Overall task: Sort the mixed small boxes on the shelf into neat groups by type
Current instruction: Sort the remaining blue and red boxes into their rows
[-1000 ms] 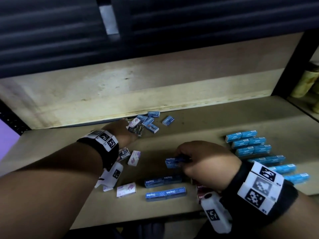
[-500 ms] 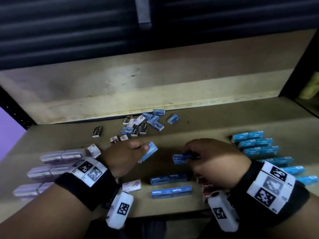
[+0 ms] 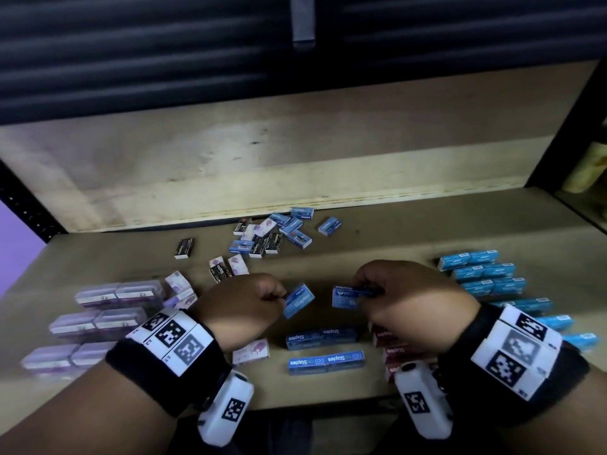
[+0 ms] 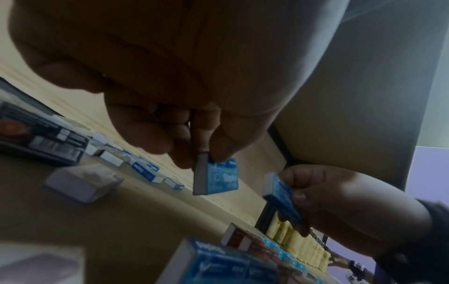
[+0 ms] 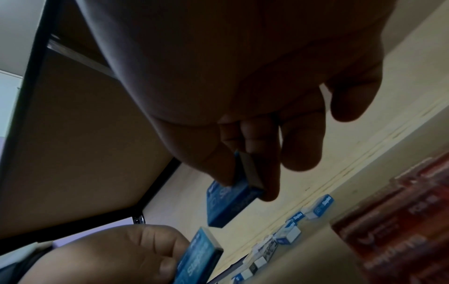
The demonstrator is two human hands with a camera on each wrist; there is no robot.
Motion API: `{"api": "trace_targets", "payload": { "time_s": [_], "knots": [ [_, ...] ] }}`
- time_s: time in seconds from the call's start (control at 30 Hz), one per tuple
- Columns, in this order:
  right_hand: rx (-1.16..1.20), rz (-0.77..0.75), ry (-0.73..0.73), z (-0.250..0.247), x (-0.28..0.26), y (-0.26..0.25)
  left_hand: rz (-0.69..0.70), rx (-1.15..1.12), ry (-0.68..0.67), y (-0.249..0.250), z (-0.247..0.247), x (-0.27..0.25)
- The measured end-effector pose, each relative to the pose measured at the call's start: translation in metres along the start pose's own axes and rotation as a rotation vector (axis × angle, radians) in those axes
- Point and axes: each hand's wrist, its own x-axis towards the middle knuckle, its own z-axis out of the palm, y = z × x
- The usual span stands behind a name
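Note:
My left hand (image 3: 282, 295) pinches a small blue staples box (image 3: 298, 300) by one end, held just above the shelf; the left wrist view shows that blue staples box (image 4: 219, 177) hanging from the fingertips. My right hand (image 3: 371, 294) grips a second blue staples box (image 3: 345, 297) a little to the right; the right wrist view shows this second box (image 5: 230, 199) between thumb and fingers. The two boxes are a short gap apart. Two rows of matching blue staples boxes (image 3: 325, 348) lie on the shelf below them. A mixed heap of small boxes (image 3: 272, 233) sits near the back.
Purple-white boxes (image 3: 98, 323) stand grouped at the left, light blue boxes (image 3: 486, 277) in rows at the right, dark red boxes (image 3: 394, 349) under my right wrist. A black box (image 3: 184, 248) lies alone. The wooden shelf (image 3: 377, 244) has a back wall and a black post at right.
My left hand drew back from the rear heap with a blue staples box and brought it near the box in my right hand. The right hand stayed nearly still.

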Motion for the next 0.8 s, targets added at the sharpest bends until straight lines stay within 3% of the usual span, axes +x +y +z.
{"api": "trace_targets", "payload": {
  "time_s": [0.6,0.8],
  "knots": [
    [-0.121,0.031,-0.046,-0.005,0.010,-0.010,0.121,0.102,-0.021,0.008,-0.001,0.002],
    [-0.301,-0.002,-0.098,-0.004,0.018,-0.022,0.138,0.163,-0.074,0.007,-0.002,0.006]
  ]
}}
